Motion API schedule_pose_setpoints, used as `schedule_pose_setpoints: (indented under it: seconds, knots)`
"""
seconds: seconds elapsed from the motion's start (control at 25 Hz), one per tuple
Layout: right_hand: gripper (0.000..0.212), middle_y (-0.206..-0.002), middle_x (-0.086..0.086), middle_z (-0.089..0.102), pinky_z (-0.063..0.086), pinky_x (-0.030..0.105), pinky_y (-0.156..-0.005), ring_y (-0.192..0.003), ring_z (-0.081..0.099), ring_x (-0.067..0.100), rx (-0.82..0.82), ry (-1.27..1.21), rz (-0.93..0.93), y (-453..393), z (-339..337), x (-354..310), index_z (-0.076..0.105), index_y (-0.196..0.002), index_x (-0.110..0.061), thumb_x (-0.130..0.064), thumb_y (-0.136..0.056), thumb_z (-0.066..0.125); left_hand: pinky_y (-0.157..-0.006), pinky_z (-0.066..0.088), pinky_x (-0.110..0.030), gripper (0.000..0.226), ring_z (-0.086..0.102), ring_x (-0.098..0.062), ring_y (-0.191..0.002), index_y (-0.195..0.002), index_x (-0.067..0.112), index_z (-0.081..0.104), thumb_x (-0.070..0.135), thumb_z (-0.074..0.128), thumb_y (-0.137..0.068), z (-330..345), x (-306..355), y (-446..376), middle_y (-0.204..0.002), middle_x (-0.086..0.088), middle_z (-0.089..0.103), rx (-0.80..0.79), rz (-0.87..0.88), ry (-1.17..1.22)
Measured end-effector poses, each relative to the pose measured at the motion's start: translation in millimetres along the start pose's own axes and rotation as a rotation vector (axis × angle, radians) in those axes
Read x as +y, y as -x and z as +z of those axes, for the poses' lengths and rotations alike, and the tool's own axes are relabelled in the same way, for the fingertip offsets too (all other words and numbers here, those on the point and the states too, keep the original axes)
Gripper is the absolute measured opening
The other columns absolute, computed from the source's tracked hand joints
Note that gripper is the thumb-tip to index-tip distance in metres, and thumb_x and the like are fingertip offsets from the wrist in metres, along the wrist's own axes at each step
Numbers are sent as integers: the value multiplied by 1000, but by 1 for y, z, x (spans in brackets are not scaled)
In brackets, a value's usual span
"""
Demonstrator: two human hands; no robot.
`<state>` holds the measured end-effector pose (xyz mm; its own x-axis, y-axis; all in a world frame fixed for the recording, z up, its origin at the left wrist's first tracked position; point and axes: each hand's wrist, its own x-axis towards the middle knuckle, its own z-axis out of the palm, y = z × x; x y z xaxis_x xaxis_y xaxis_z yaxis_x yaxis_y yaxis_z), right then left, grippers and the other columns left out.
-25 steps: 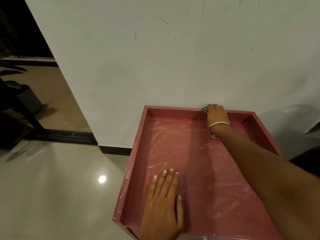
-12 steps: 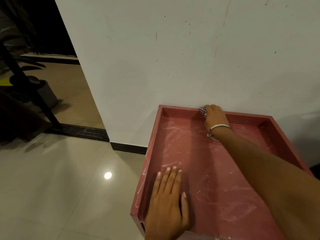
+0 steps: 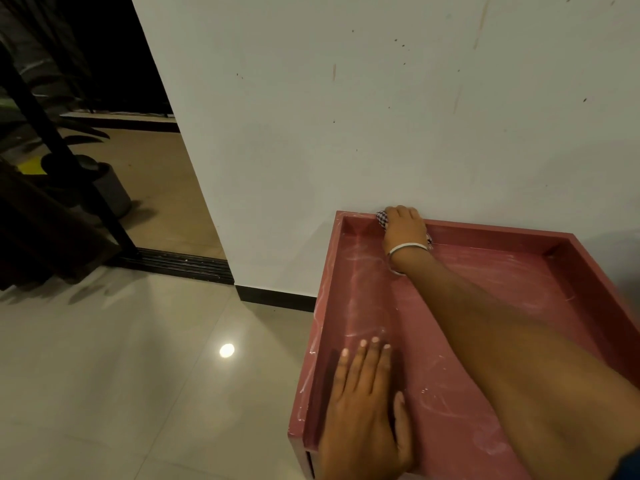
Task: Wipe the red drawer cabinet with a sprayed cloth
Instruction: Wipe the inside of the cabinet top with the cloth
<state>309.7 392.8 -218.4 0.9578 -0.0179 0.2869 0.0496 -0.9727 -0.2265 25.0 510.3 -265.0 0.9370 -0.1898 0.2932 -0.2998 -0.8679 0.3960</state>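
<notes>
Here, from the head view, the right hand (image 3: 403, 225) grips a checked cloth (image 3: 382, 218) against the far rim of the red cabinet (image 3: 568, 282) by the wall, likely scrubbing that edge, while the left hand (image 3: 363, 407) lies flat, fingers straight, probably steadying its smooth, white-streaked, tray-shaped top.

We see the cabinet (image 3: 450, 341) at lower right in dull red, its recessed top streaked with whitish smears. The cloth (image 3: 382, 218) at its far edge shows a dark-and-white check pattern. A white bangle (image 3: 408, 248) circles the wrist beside it. The wall (image 3: 381, 116) is white with small dark specks and faint reddish streaks; its skirting (image 3: 277, 299) is black. The floor (image 3: 121, 375), lower left, is glossy beige tile.
</notes>
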Motion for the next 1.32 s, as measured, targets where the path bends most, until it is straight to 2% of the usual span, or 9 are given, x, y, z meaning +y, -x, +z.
schedule_pose_setpoints:
  seconds: [0.24,0.32,0.56,0.84,0.92,1.12,1.24,1.32]
  knots:
    - [61,-140,13,45,28,42,-112,-132,35,34,-184,11,-143,-17,0,-44,42,-136,-10,-8,-79,63,-111,22,-34,59,40,-10,-137,-140,19,47,44,41,-87,2,-2,-1,-147,7,45,1,0,-18]
    - [59,-141,13,45,29,41,-112,-132,36,34,-234,-1,-164,-23,-2,-48,42,-136,-9,-4,-80,61,-112,21,-34,59,39,-10,-137,-141,20,47,44,40,-87,3,-2,-1,-147,7,45,5,-2,-34]
    - [49,-136,14,51,32,39,-109,-128,41,33,-220,-132,-289,-18,-1,-72,48,-132,-6,5,-84,48,-114,19,-32,59,34,-8,-140,-142,22,46,43,41,-87,7,-2,0,-149,9,41,16,0,-17]
    - [49,-145,10,42,20,21,-109,-138,32,24,-136,-229,-354,28,-12,-73,46,-135,-6,9,-88,41,-114,19,-34,57,37,-6,-138,-140,23,47,44,43,-87,4,-2,1,-146,10,46,27,1,-22]
    - [50,-147,10,39,16,22,-112,-140,29,24,-132,-224,-369,33,-11,-73,44,-136,-7,9,-89,40,-114,19,-33,57,38,-6,-138,-140,23,48,44,43,-87,3,-1,1,-145,11,47,18,-2,-14]
    - [56,-146,12,39,23,30,-112,-136,33,28,-236,-234,-280,10,-9,-76,43,-136,-7,11,-83,45,-113,21,-31,57,37,-6,-138,-141,24,46,44,42,-87,6,-2,2,-147,11,44,18,7,-1]
    - [57,-146,12,39,24,30,-111,-135,33,29,-283,-236,-261,15,-17,-80,42,-137,-6,13,-83,47,-114,19,-33,57,33,-7,-140,-142,23,44,42,42,-89,7,-3,2,-149,11,42,24,23,7]
    - [59,-149,12,36,19,27,-112,-139,29,28,-294,-216,-286,30,-26,-82,40,-138,-6,14,-83,49,-115,18,-32,56,30,-7,-142,-144,22,42,41,40,-91,4,-2,2,-150,10,40,13,24,28]
